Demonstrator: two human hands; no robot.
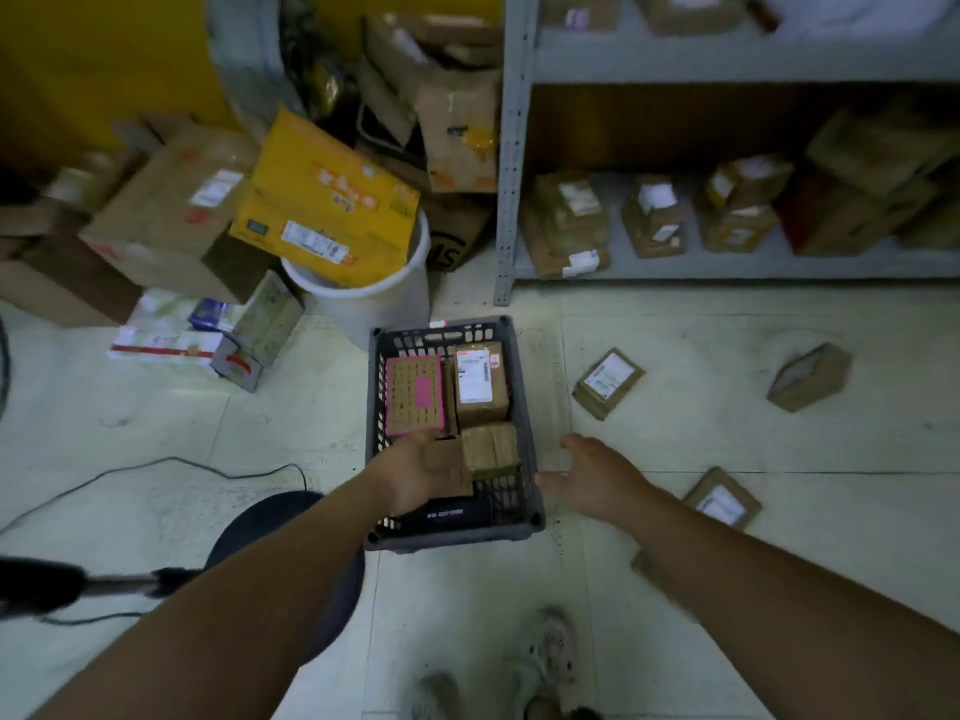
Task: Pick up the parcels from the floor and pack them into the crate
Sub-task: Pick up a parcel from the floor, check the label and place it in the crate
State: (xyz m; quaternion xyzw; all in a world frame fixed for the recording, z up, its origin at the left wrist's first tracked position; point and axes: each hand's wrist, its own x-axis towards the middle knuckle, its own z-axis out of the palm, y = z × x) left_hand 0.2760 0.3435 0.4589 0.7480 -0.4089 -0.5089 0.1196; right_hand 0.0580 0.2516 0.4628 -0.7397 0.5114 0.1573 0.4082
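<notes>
A dark plastic crate point(529, 449) stands on the floor in the middle. Inside lie a pink-edged box point(414, 394), a labelled brown parcel point(480, 383), a taped brown parcel point(491, 449) and a black item point(452, 513). My left hand point(410, 472) is over the crate's near part, holding a small brown parcel point(448, 467). My right hand point(589, 472) hovers just right of the crate with fingers apart and nothing in it. Three brown parcels lie on the floor to the right: one point(608, 383) near the crate, one point(809, 376) farther right, one point(723, 498) beside my right forearm.
A white bucket point(374, 304) with a yellow carton stands behind the crate. Cardboard boxes are piled at the back left. A grey metal shelf point(511, 148) with parcels fills the back right. A black cable, a dark round stool point(275, 517) and my shoes point(550, 652) are near me.
</notes>
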